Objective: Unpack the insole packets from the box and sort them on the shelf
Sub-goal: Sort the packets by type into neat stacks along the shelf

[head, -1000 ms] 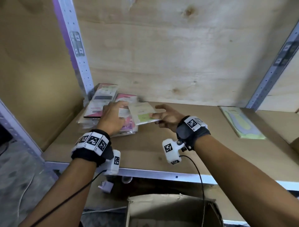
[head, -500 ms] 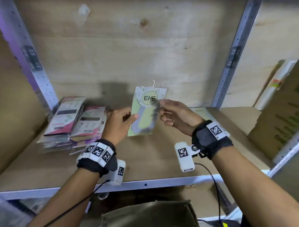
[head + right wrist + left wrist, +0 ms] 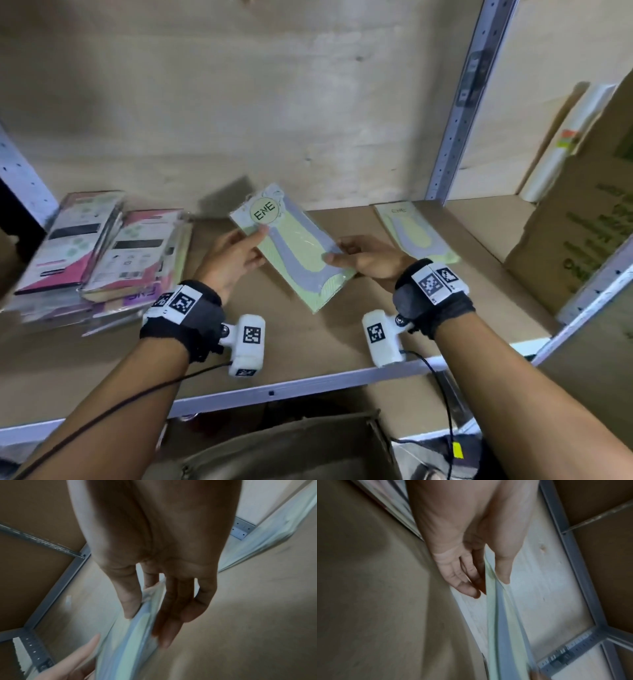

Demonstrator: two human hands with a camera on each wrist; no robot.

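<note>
A pale green insole packet point(image 3: 291, 246) marked "ENE" hangs tilted above the middle of the brown shelf board point(image 3: 308, 342). My left hand point(image 3: 236, 257) pinches its upper left edge, thumb on the face and fingers behind point(image 3: 464, 582). My right hand point(image 3: 363, 257) pinches its right edge, thumb on top and fingers underneath point(image 3: 164, 615). A second green packet point(image 3: 414, 233) lies flat at the shelf's right end. A stack of pink and white packets point(image 3: 99, 253) sits at the left. The open cardboard box point(image 3: 291, 452) is below the shelf's front edge.
A plywood back wall point(image 3: 239, 102) closes the shelf. A grey perforated upright point(image 3: 459, 113) stands right of the flat green packet. A large cardboard carton point(image 3: 582, 219) and a white roll point(image 3: 561, 144) fill the bay to the right. Cables hang from both wrists.
The green packet has come away from the left stack, been held up facing me, and now tilts lower and to the right, with both hands on it. The view has swung right.
</note>
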